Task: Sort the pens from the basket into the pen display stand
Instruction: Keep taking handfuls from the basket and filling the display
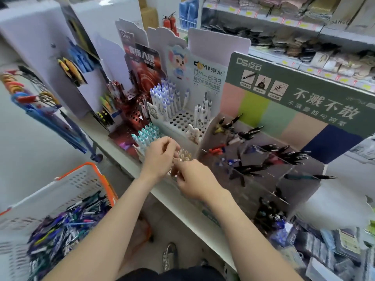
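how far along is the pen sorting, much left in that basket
Done: purple-capped white pens and teal-capped pens stand in the white perforated pen display stand. In hand: the left hand and right hand meet at tan-capped pens in its front row; their grip is blurred. Left: the orange-rimmed white plastic basket holds a heap of mixed pens, and many stand holes are empty.

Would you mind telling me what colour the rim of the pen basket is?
Orange, on a white basket; clearest in the head view.
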`<state>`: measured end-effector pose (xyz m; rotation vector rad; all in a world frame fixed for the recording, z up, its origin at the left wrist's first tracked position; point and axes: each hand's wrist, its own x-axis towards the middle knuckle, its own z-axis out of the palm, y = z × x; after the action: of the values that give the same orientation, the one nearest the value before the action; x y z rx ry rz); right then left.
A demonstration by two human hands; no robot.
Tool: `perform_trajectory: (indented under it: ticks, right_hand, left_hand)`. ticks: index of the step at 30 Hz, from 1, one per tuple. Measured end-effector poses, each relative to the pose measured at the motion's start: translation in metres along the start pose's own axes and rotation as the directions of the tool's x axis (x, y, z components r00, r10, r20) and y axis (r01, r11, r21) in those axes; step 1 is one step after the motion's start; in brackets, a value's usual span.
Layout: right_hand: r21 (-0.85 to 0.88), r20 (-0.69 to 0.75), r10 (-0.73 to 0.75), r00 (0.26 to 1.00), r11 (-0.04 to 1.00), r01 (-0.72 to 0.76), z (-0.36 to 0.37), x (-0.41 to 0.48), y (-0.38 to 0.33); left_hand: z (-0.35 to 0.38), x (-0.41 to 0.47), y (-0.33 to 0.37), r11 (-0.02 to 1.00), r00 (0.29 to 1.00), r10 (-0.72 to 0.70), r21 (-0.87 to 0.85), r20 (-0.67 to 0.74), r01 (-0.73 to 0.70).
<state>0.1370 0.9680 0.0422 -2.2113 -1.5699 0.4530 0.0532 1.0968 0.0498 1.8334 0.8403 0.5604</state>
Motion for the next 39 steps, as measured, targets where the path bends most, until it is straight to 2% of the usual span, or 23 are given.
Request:
perform_trajectory:
  ticks: [4,9,12,16,20,25,31,39]
  right_hand:
    - [0.048,0.216,-0.123,0.969,0.992,0.115,0.036,0.008,-0.015]
    - [0.060,0.343,-0.249,0.906,0.968,0.243,0.073,0.017,-0.051]
    - [0.056,0.394,-0.297,0.870,0.952,0.300,0.096,0.022,-0.076]
    - [0.005,0.444,-0.322,0.836,0.934,0.358,0.131,0.028,-0.110]
    - [-0.063,0.501,-0.317,0.806,0.915,0.398,0.168,0.042,-0.145]
    - [-0.145,0.581,-0.244,0.776,0.907,0.394,0.229,0.073,-0.183]
    - [-0.251,0.686,-0.064,0.725,0.914,0.319,0.308,0.107,-0.204]
    - [-0.278,0.704,0.172,0.689,0.960,0.044,0.386,0.138,-0.182]
  left_hand:
    - [-0.021,-0.034,-0.040,0.970,0.990,-0.103,0.209,-0.100,0.122]
    - [-0.061,-0.078,-0.100,0.870,0.953,-0.235,0.396,-0.193,0.295]
    - [-0.089,-0.103,-0.132,0.766,0.917,-0.339,0.503,-0.212,0.400]
    - [-0.129,-0.129,-0.176,0.666,0.844,-0.479,0.526,-0.240,0.528]
    - [-0.174,-0.152,-0.218,0.591,0.777,-0.599,0.547,-0.194,0.592]
    - [-0.235,-0.170,-0.274,0.586,0.734,-0.658,0.498,-0.168,0.639]
    - [-0.274,-0.170,-0.329,0.592,0.718,-0.681,0.468,-0.143,0.655]
    - [-0.269,-0.156,-0.402,0.617,0.713,-0.701,0.520,0.022,0.590]
